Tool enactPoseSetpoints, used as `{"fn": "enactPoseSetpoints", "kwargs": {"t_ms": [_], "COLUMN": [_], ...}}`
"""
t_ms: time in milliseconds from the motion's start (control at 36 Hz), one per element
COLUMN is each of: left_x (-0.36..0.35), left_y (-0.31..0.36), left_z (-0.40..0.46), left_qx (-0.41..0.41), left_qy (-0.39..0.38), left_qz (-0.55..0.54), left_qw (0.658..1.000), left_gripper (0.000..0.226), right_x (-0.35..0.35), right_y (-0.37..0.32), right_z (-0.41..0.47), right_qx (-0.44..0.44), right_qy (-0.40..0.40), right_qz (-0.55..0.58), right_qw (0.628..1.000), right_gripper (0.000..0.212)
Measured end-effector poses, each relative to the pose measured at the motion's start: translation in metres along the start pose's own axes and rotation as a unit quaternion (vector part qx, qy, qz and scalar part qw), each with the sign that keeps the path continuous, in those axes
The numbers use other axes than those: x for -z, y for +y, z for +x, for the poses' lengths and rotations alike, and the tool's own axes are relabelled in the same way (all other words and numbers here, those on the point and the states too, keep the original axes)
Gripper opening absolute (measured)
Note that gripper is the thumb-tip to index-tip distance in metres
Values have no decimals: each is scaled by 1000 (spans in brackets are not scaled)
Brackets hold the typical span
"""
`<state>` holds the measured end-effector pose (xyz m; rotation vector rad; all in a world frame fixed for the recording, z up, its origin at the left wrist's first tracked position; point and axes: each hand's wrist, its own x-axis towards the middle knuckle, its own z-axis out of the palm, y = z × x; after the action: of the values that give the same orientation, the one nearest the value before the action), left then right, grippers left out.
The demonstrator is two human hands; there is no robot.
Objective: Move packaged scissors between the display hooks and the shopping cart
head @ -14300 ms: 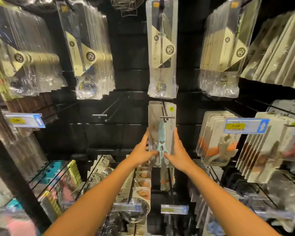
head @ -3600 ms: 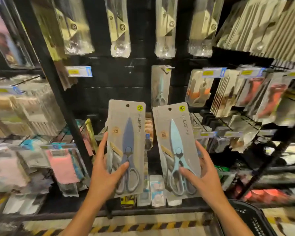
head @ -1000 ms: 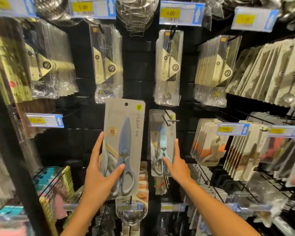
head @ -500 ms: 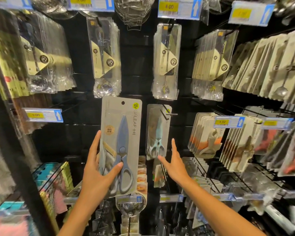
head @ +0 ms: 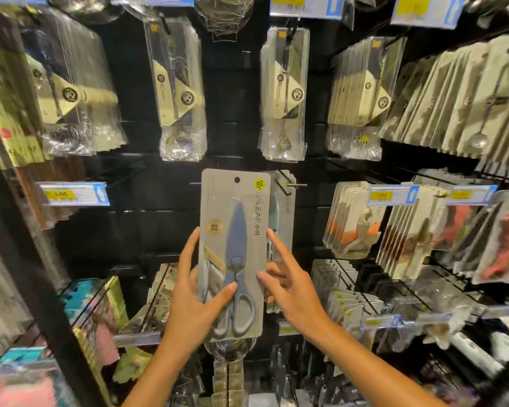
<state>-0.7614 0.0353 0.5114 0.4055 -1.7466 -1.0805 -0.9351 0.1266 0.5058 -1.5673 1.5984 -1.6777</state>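
Note:
A grey card pack of blue-handled scissors [head: 238, 230] is held upright in front of the black display wall. My left hand [head: 193, 298] grips its lower left, thumb across the handles. My right hand [head: 288, 286] touches the pack's right edge with spread fingers. Just behind it, another scissors pack [head: 282, 212] hangs on a display hook [head: 294, 185], mostly hidden by the held pack. The held pack's hang hole sits a little left of that hook's tip. No shopping cart is in view.
Clear-bagged utensil packs [head: 284, 95] hang on the row above. Peeler packs [head: 353, 221] hang to the right behind a blue price tag [head: 390, 195]. A bare hook [head: 130, 168] juts out at the left. More goods fill the racks below.
My left hand has carried the scissors pack rightward, in front of the hung pack. My right hand has left the hung pack and come onto the held pack's right edge.

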Motion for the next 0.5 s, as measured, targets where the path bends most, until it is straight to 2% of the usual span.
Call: {"fn": "enactPoseSetpoints", "kwargs": {"t_ms": [139,278,500], "left_x": [-3,-9,-29], "left_y": [-11,-19,-22], "left_z": [1,5,16], "left_qx": [36,79,87], "left_qy": [-60,-86,-138], "left_qz": [8,-11,22], "left_qw": [998,993,986], "left_gripper": [106,110,119], "right_x": [7,16,36], "right_y": [9,21,29], "right_z": [-11,-17,-28], "right_qx": [-28,-43,-49], "right_qy": [29,54,84], "right_qz": [10,-6,-51], "right_qw": [999,998,994], "right_gripper": [74,74,75]}}
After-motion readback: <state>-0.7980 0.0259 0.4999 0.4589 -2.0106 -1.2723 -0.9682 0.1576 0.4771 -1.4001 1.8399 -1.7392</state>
